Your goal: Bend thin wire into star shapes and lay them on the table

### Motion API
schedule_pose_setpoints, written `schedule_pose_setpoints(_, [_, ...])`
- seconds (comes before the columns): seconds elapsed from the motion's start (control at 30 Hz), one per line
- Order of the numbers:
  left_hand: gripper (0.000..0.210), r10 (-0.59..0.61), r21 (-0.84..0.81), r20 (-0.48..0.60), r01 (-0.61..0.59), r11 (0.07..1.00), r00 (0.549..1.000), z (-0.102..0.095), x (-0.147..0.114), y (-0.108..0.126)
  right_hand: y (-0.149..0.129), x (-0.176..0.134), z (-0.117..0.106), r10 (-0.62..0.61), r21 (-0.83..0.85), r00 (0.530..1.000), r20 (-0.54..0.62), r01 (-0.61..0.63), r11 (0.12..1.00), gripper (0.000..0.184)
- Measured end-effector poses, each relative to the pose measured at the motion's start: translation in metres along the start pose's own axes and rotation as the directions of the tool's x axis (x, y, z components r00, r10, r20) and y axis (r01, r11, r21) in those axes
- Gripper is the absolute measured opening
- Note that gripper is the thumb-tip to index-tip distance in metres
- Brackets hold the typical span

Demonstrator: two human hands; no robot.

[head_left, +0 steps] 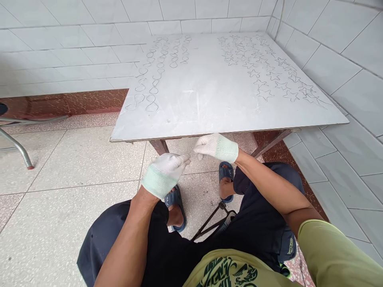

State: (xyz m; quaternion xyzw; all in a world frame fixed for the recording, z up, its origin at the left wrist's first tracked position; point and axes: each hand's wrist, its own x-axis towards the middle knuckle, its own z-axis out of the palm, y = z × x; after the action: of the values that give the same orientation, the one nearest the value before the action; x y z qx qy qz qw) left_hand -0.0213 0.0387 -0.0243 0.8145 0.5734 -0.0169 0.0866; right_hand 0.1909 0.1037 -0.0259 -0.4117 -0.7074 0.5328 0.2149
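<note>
My left hand [167, 167], in a white glove with a pale green cuff, is closed with its fingertips pinched together. My right hand [214, 145], gloved the same way, also pinches, just up and to the right of the left one. Their fingertips almost meet in front of the table edge; whatever thin thing they grip is too faint to name. On the white tabletop [209, 107] beyond them lie thin wire figure-eight loops [152, 103] at the left. Several wire stars [265, 94] are spread over the right side.
White tiled walls [89, 36] border the table at the back and right. A metal chair leg [19, 147] stands on the speckled floor [80, 163] at the left. Below my hands are my sandalled feet [176, 211] and a dark folding metal frame [209, 225] between my legs.
</note>
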Motion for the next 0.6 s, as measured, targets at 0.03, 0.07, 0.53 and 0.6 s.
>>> schedule_pose_setpoints(0.03, [0.034,0.007,0.004,0.01,-0.007,1.0,1.0,-0.0002,0.0002,0.0006,-0.0004,-0.0009,-0.0007,-0.011,-0.024,1.0,0.004,0.012,1.0,0.024])
schedule_pose_setpoints(0.07, [0.035,0.01,0.012,0.016,-0.01,1.0,1.0,-0.0002,0.0005,0.0011,-0.0009,-0.0018,-0.0015,-0.018,-0.043,1.0,0.009,0.019,0.999,0.025])
schedule_pose_setpoints(0.53, [0.032,0.011,0.098,-0.099,-0.001,0.995,0.995,0.0054,-0.0034,0.005,0.0066,-0.0013,0.0002,-0.07,-0.077,0.997,0.014,0.071,0.995,0.019])
schedule_pose_setpoints(0.6, [0.032,0.059,0.123,-0.062,-0.051,0.991,0.996,0.0066,-0.0034,0.0032,0.0071,-0.0011,0.0022,-0.05,-0.086,0.998,0.023,0.052,0.995,0.018])
